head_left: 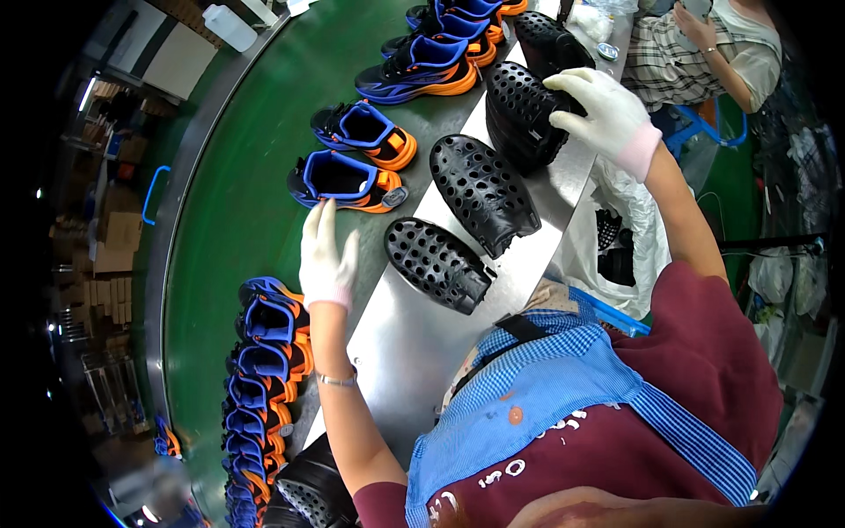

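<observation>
My left hand [326, 264], white-gloved, has its fingers stretched and apart beside a black, blue and orange sneaker [336, 180] on the green belt. It holds nothing. My right hand [607, 119], also gloved, curls thumb and fingers round the edge of a black perforated shoe insert [519, 110], at the far end of the metal ledge. Two more such inserts, a middle one [480, 189] and a near one [433, 262], lie on the ledge between my hands. Another sneaker [365, 132] sits just beyond the first.
A row of sneakers [264, 361] stands along the belt [220, 220] at the near left, with others [422, 66] farther off. More inserts lie in a white bag [647, 242] right of the metal ledge [396, 343]. A co-worker's hand [695, 26] shows at the far right.
</observation>
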The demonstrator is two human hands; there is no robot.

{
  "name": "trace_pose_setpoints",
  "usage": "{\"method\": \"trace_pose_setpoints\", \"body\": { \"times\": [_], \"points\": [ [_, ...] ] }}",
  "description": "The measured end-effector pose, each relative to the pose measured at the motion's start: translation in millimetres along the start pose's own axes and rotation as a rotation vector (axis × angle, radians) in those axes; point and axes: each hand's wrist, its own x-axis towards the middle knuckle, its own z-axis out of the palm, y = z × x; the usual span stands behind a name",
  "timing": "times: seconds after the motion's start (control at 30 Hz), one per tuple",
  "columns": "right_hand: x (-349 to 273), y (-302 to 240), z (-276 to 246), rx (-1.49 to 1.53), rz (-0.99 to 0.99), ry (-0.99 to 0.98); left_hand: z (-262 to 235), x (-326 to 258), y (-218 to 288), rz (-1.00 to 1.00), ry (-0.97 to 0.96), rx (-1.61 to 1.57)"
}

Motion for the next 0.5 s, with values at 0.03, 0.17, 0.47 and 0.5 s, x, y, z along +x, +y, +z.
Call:
{"method": "trace_pose_setpoints", "body": {
  "times": [0.03, 0.17, 0.47, 0.5],
  "points": [
    [2.6, 1.9, 2.3, 0.008, -0.002, -0.055, 7.2, 10.4, 1.1, 0.03, 0.012, -0.019],
    [9.2, 7.8, 8.9, 0.033, -0.025, -0.102, 51.8, 34.2, -6.5, -0.027, -0.175, -0.105],
    [19.5, 29.4, 7.6, 0.072, -0.048, -0.181, 35.9, 1.3, -14.3, -0.255, -0.227, 0.131],
    [21.2, 28.8, 6.3, 0.066, -0.051, -0.199, 29.4, -8.6, -16.9, -0.264, -0.225, 0.14]
  ]
}}
